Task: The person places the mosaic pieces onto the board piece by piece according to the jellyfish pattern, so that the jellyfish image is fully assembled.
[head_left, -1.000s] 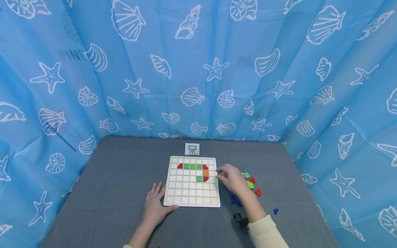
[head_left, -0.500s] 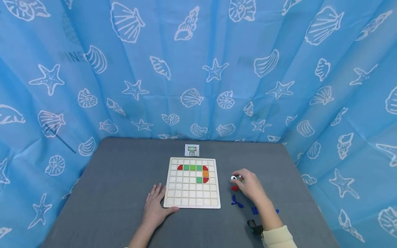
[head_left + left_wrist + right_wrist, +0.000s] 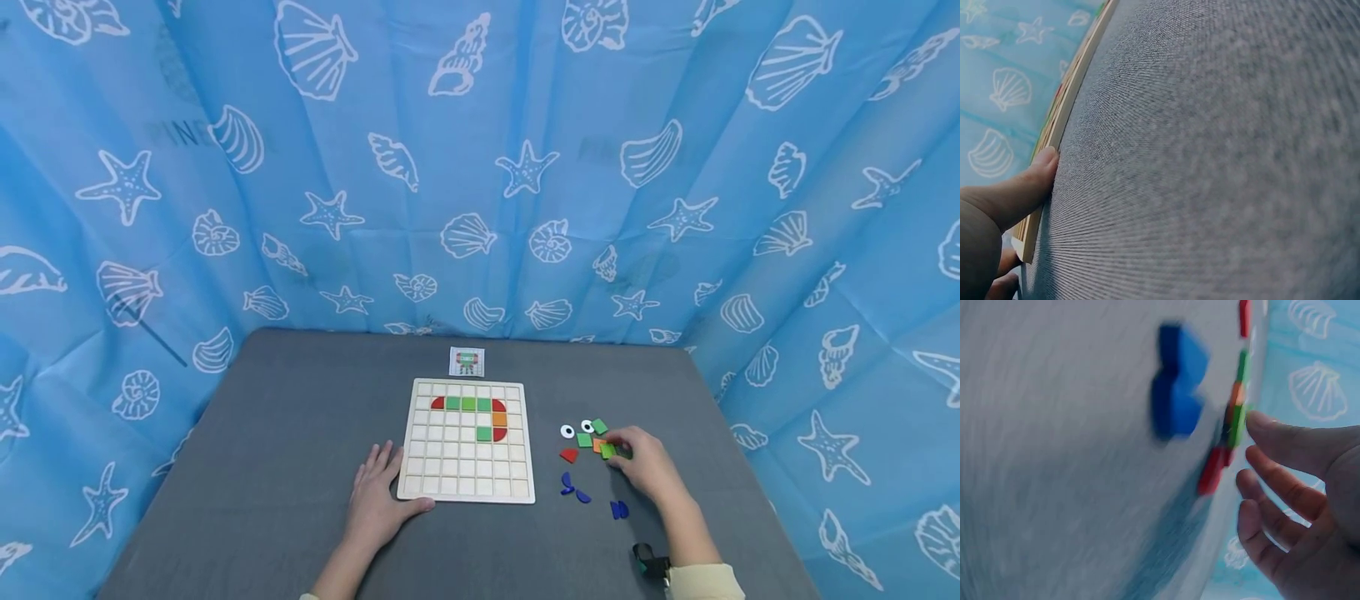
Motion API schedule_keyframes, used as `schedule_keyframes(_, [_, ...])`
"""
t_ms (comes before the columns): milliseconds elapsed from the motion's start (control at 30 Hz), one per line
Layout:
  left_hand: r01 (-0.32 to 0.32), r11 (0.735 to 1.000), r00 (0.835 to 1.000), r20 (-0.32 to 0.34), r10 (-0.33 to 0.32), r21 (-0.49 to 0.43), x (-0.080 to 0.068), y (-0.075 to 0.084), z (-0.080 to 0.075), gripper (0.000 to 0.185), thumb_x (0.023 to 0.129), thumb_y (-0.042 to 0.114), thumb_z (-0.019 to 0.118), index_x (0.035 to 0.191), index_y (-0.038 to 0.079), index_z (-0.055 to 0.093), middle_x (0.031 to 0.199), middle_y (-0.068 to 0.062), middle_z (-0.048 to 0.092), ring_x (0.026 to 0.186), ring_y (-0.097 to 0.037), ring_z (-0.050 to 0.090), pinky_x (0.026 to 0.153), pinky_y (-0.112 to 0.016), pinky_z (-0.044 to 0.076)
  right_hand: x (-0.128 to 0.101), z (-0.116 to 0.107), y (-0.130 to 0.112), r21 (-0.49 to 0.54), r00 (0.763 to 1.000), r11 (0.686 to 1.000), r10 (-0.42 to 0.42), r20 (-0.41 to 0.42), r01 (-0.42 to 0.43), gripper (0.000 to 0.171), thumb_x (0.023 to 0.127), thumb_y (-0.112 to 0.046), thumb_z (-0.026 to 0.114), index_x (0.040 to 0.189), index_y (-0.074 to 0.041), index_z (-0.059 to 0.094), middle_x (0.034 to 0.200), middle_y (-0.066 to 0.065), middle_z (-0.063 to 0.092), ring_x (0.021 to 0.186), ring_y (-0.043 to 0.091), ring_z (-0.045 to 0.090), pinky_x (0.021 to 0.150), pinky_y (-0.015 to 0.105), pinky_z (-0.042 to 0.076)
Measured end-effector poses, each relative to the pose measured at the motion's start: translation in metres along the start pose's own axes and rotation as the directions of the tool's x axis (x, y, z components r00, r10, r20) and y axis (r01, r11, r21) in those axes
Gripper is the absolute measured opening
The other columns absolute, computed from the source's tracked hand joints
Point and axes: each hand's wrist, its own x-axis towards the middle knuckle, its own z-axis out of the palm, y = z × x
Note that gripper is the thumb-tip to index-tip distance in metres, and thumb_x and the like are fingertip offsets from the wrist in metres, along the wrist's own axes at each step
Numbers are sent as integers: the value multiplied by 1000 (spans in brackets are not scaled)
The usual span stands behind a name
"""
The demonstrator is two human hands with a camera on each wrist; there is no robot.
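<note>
A wooden grid board [image 3: 465, 467] lies mid-table, with red, green and orange tiles [image 3: 468, 403] in its upper rows. My left hand [image 3: 377, 498] lies flat on the table, its thumb [image 3: 1035, 178] against the board's near left corner [image 3: 1032, 234]. My right hand [image 3: 639, 465] is to the right of the board, over a cluster of loose pieces. One fingertip [image 3: 1260, 422] touches a green tile [image 3: 608, 451] [image 3: 1239, 424]; the other fingers are loosely bent and hold nothing. An orange tile [image 3: 597, 444] lies next to it.
Loose pieces lie right of the board: two white eye discs [image 3: 567, 431], green squares [image 3: 584, 439], a red piece [image 3: 569, 455], blue pieces [image 3: 573, 490] [image 3: 1175, 381]. A small pattern card [image 3: 467, 362] lies behind the board. Blue shell-print curtain [image 3: 480, 167] surrounds the grey table [image 3: 285, 433].
My right hand has left the board's right edge and moved right and nearer, onto the loose tiles, uncovering the eye discs and the red piece. The left hand has not moved.
</note>
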Motion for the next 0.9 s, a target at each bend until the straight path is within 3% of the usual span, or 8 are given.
schedule_keyframes(233, [-10, 1000, 1000, -7, 11, 5, 0, -1, 1, 118, 63, 68, 83, 152, 1, 44, 161, -23, 34, 153, -43, 21, 122, -62, 20, 4, 0, 14, -2, 997, 998, 67, 49, -67, 33, 85, -3, 79, 117, -2, 72, 114, 19, 64, 96, 30, 61, 81, 50, 53])
schedule_keyframes(533, [-19, 1000, 1000, -14, 19, 3, 2, -2, 3, 118, 63, 69, 83, 152, 2, 44, 161, -22, 34, 153, -42, 21, 122, -61, 20, 5, -1, 14, -7, 997, 999, 54, 53, -54, 24, 86, -4, 78, 109, 0, 71, 102, 14, 66, 86, 23, 62, 75, 45, 54])
schedule_keyframes(900, [-12, 1000, 1000, -10, 12, 12, 2, -2, 3, 117, 64, 69, 82, 152, 2, 44, 161, -22, 34, 153, -42, 21, 122, -61, 21, 10, 3, 14, -18, 997, 999, 37, 72, -36, 26, 83, -12, 83, 102, -2, 70, 91, 7, 62, 80, 19, 56, 71, 42, 52])
